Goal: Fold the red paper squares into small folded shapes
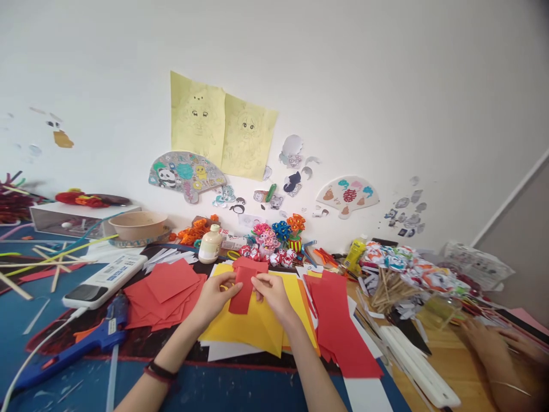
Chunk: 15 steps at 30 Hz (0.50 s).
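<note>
A folded piece of red paper [243,292] is held up between both hands, above a stack of yellow paper [257,335]. My left hand [223,292] grips its left edge with thumb and fingers. On the right edge, my right hand [269,289] pinches it with thumb and fingertips. Loose red squares [167,292] lie in a pile left of the yellow stack. Long red sheets [338,320] lie on its right, over white paper.
At the left are a blue glue gun [103,337], a white power strip [105,280] and a beige bowl [138,225]. Behind the paper stand a glue bottle [210,245] and craft flowers [274,234]. Another person's hands [493,343] rest at the far right, beyond a white paper trimmer [420,366].
</note>
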### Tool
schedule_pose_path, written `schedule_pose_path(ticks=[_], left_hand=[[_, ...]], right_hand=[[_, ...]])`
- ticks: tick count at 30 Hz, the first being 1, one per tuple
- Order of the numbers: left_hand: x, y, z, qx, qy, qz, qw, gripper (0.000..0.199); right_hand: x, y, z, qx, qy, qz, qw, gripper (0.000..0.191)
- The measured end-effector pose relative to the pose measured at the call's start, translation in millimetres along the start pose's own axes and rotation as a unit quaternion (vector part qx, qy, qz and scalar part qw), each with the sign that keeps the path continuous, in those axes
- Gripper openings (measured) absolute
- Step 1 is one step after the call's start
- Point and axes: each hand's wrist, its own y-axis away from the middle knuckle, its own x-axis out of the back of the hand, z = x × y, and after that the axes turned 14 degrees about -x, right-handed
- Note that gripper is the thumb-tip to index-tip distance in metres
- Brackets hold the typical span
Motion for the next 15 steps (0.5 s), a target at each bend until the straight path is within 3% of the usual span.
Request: schedule_pose_path(ticks=[9, 15], left_hand=[[1.9, -2.5, -1.0, 0.021, 0.005, -0.024, 0.999, 0.04], [-1.5, -1.9, 5.8, 0.023, 0.062, -0.05, 0.997, 0.038]], right_hand=[[2.1, -0.1, -1.6, 0.002, 0.046, -0.006, 0.999, 0.037], [4.5, 1.1, 1.6, 0.018, 0.06, 0.007, 0.998, 0.039]])
